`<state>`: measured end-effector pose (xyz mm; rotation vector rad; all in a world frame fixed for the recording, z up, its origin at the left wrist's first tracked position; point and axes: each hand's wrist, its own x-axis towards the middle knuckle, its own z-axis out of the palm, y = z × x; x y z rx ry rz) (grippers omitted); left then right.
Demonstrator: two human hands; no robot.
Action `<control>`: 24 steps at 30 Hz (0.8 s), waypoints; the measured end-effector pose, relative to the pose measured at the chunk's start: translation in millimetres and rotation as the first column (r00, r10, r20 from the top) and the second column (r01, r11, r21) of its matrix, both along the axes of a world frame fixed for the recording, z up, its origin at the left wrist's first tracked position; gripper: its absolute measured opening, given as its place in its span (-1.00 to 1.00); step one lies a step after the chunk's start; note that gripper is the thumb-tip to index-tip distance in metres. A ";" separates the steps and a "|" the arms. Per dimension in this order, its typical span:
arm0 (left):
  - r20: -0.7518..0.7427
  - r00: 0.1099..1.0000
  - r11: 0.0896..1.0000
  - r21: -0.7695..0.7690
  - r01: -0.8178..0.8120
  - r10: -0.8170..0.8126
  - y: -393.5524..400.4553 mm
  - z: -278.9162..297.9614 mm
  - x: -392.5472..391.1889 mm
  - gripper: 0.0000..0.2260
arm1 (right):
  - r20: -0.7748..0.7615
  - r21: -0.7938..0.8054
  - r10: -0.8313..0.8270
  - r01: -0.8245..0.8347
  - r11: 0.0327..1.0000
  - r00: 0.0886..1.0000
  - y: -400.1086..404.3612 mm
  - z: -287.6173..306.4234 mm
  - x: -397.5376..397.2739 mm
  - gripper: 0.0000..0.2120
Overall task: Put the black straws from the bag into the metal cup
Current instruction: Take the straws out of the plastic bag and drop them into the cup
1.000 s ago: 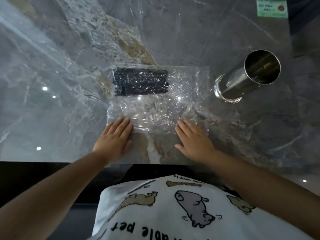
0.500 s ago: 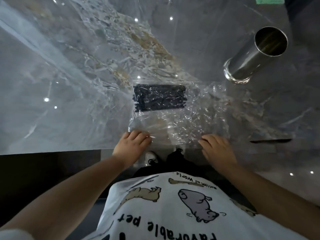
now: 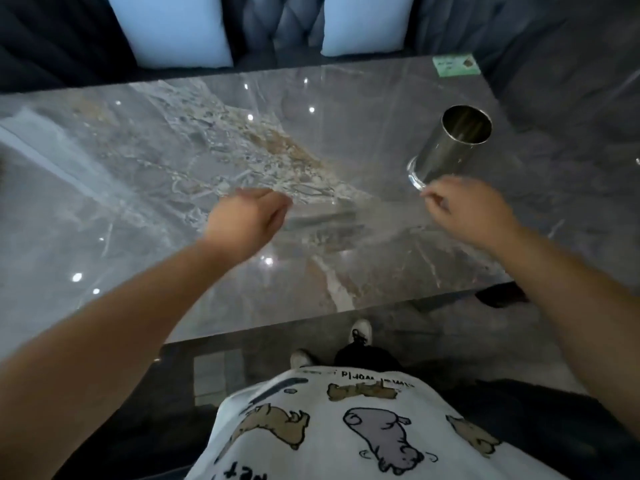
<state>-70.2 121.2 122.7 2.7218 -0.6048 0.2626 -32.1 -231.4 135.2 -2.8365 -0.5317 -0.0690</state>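
Nearest the camera, a white shirt [image 3: 363, 427] printed with cartoon animals is seen, and beyond it two shoes [image 3: 360, 332] on the floor, well short of the metal cup [image 3: 453, 143].

Over the grey marbled worktop [image 3: 138, 202], both hands are held up and are blurred by motion. The left hand [image 3: 247, 221] is seen well to the left of the cup, its fingers curled inward. The right hand [image 3: 467, 209] is seen just in front of the cup's base, its fingers also curled. Because of the blur, it cannot be told whether either grip is closed on anything.

Between the hands, left of the cup's base, the bag [image 3: 346, 233] is made out only as a faint clear smear. Within it the black straws [image 3: 322, 218] are shown as a dark grey streak, with the long axis laid left to right, one end toward the cup. Single straws cannot be told apart.

The cup is stood upright on the worktop, its long axis vertical and its round mouth turned upward. It is a shiny, straight-sided cylinder with a slightly flared foot.

Beyond the cup, a green sticker [image 3: 455, 65] is seen at the worktop's far corner; farther back, two pale cushions [image 3: 176, 29] are set against dark tufted seating [image 3: 280, 26].
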 end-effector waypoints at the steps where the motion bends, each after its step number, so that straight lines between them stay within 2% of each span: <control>1: 0.037 0.999 1.000 -0.009 -0.013 0.013 -0.7 15.6 15.3 -0.81 | -0.005 0.002 -0.021 0.021 1.000 1.000 -0.2 18.4 13.7 -0.87; 5: 0.124 0.990 0.997 -0.052 -0.059 0.065 -8.4 65.9 58.5 -0.80 | 0.086 0.032 -0.033 0.030 0.999 0.996 -1.4 77.0 51.4 -0.83; 8: 0.132 0.987 0.988 -0.132 -0.075 0.092 -19.9 88.5 75.1 -0.82 | 0.112 0.032 -0.076 0.073 0.997 0.991 -9.9 106.4 69.0 -0.82; 10: 0.140 0.986 0.984 -0.167 -0.062 0.086 -32.1 100.4 82.0 -0.84 | 0.080 -0.019 -0.054 0.056 0.998 0.995 -12.1 119.9 76.8 -0.73; 13: 0.144 0.987 0.980 -0.195 -0.041 0.070 -53.5 118.0 90.2 -0.85 | -0.052 -0.068 0.097 -0.100 0.993 0.994 4.2 133.6 82.1 -0.49; 15: 0.129 0.990 0.982 -0.188 -0.030 0.055 -67.7 130.4 93.8 -0.85 | -0.092 -0.081 0.204 -0.212 0.974 0.975 20.2 137.1 88.2 -0.59; 17: 0.125 0.991 0.983 -0.179 -0.029 0.052 -77.2 140.0 97.8 -0.84 | -0.057 -0.099 0.276 -0.280 0.955 0.959 32.3 142.6 98.1 -0.81; 19: 0.136 0.988 0.980 -0.193 -0.051 0.078 -79.2 145.8 102.9 -0.85 | -0.022 -0.087 0.307 -0.308 0.947 0.951 37.1 153.0 109.5 -0.89; 21: 0.138 0.979 0.956 -0.271 -0.108 0.150 -72.4 147.5 109.1 -0.81 | -0.021 -0.078 0.332 -0.333 0.940 0.943 36.6 165.9 122.1 -0.92; 24: 0.085 0.969 0.847 -0.509 -0.157 0.230 -56.8 137.8 112.3 -0.58 | -0.042 -0.064 0.350 -0.352 0.934 0.936 31.6 189.4 141.5 -0.92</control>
